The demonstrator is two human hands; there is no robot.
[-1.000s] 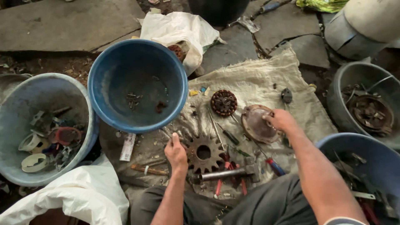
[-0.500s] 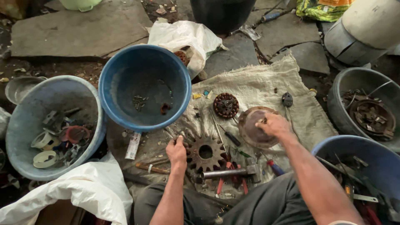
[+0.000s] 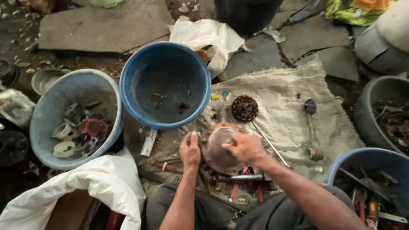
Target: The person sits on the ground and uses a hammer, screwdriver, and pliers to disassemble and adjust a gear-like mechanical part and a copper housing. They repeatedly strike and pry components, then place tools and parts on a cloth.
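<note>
On cracked grey stone slabs (image 3: 102,23), a coarse, stained burlap sack (image 3: 289,98) lies spread. Near its front edge, the left hand (image 3: 190,150) and right hand (image 3: 246,148) both clasp a rusty domed metal cover (image 3: 216,150). Just beyond sit a round copper-wound rotor (image 3: 244,108) and a smooth blue plastic basin (image 3: 165,85).

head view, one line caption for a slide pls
Both hands, left hand and right hand, grip a rusty round metal part over a burlap sack.
</note>
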